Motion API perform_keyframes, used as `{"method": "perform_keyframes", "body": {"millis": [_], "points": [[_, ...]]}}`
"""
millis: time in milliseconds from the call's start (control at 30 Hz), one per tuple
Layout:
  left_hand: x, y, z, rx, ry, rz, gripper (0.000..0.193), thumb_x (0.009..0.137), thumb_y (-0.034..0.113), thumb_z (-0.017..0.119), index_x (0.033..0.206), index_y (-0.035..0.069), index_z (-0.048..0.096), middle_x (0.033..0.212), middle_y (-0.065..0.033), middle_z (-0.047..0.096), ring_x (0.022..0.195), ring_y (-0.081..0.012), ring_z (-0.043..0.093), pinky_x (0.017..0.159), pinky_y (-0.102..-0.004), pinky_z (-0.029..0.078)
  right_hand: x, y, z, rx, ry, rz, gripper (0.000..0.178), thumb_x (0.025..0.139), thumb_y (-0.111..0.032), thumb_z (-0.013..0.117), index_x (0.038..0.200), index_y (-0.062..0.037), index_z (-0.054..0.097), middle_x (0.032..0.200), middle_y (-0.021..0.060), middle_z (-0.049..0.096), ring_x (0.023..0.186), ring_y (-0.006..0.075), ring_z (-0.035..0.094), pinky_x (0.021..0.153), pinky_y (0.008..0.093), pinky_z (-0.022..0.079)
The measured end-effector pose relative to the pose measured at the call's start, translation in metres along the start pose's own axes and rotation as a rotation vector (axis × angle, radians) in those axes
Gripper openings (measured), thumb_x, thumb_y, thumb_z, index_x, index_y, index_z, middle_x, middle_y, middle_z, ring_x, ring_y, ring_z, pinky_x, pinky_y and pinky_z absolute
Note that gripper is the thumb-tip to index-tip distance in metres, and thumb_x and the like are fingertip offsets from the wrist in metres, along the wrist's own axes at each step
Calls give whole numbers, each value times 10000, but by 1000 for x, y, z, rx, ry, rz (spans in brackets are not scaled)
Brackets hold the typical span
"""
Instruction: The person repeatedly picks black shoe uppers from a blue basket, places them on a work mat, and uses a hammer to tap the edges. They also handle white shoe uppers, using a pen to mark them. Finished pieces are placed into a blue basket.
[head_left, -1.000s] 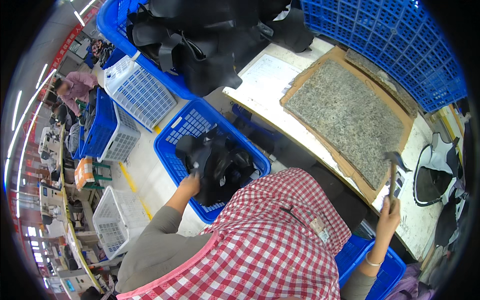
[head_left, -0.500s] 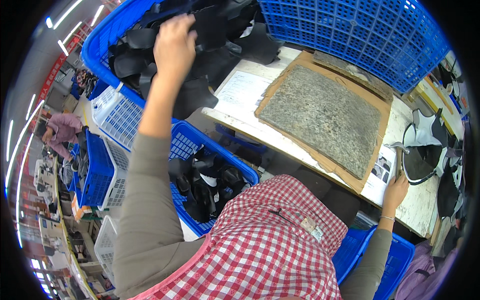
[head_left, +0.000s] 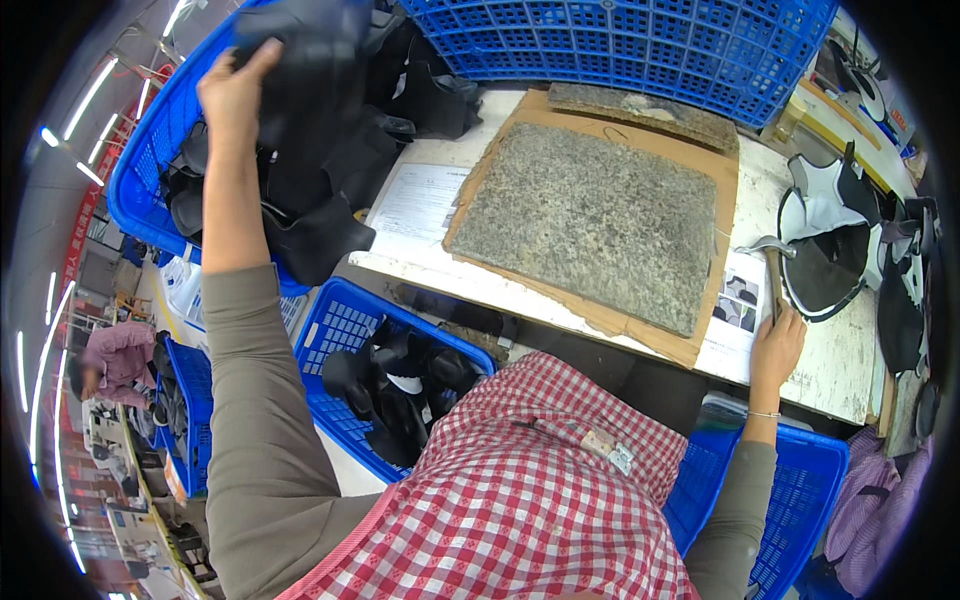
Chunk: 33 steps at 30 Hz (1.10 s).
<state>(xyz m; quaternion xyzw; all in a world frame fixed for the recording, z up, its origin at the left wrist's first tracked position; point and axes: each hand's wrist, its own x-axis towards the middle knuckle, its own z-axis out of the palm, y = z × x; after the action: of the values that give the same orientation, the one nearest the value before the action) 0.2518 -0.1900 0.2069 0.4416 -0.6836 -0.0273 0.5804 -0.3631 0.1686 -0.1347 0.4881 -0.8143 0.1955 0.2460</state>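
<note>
My left hand [head_left: 232,98] is raised over the far-left blue basket, its thumb and fingers closed on a black leather piece [head_left: 312,95]. Motion blurs the upper part of that piece. Beneath it, more black leather pieces [head_left: 325,238] lie heaped and hang over the basket's near side. On the right of the table my right hand [head_left: 778,348] is wrapped round the handle of a hammer [head_left: 774,278]. The hammer's metal head points away from me, beside a white-and-black sewn shoe upper [head_left: 828,262].
A rough grey stone slab [head_left: 590,220] rests on cardboard on the white table [head_left: 420,262]. An upright blue crate [head_left: 620,50] stands behind it. Printed sheets [head_left: 420,200] lie beside the slab. Below left, a blue basket [head_left: 318,335] holds black pieces. A person [head_left: 125,360] works at far left.
My left hand has gone from open above the heap to gripping a black leather piece, lifting it and moving left. My right hand still holds the hammer. The whole view has shifted slightly.
</note>
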Motion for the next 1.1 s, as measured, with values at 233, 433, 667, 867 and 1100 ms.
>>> {"method": "perform_keyframes", "body": {"millis": [233,433,667,867,1100], "points": [[-63,79,41,-1338,-49,-663,357,1006,102,649,1328,-43,597,1396,-162,628,1327,-319,567,1203,-475,374,-4,-6,-10,280,229,-98,375,793,60,671,1156,-37,681,1190,164,654,1120,362,596,991,459,468],[-184,114,100,-2151,-657,-1173,399,1085,161,502,1362,-125,522,1464,-276,537,1407,-374,485,1210,-486,361,-46,-25,-23,439,20,-90,290,793,34,674,1060,-78,701,1147,141,667,1114,359,603,969,443,485],[-194,114,204,-2188,-564,-883,282,1031,-15,478,1288,-130,497,1318,-234,542,1255,-355,523,1168,-506,376,-49,-18,-32,406,29,19,261,854,-28,698,1112,-58,677,1159,134,668,1110,351,600,975,440,476],[-280,87,257,-122,-1129,193,686,857,261,802,1452,59,526,1481,-171,510,1352,-362,505,1166,-492,379,-28,7,-23,250,89,109,280,824,-69,742,1099,-112,705,1183,123,648,1132,364,578,979,475,462],[-319,56,256,53,-1063,363,662,871,347,767,1478,198,549,1549,-109,458,1443,-350,380,1206,-520,268,6,54,-12,456,-121,324,371,890,-137,736,1246,-84,645,1202,128,657,1075,387,612,928,491,504]]}}
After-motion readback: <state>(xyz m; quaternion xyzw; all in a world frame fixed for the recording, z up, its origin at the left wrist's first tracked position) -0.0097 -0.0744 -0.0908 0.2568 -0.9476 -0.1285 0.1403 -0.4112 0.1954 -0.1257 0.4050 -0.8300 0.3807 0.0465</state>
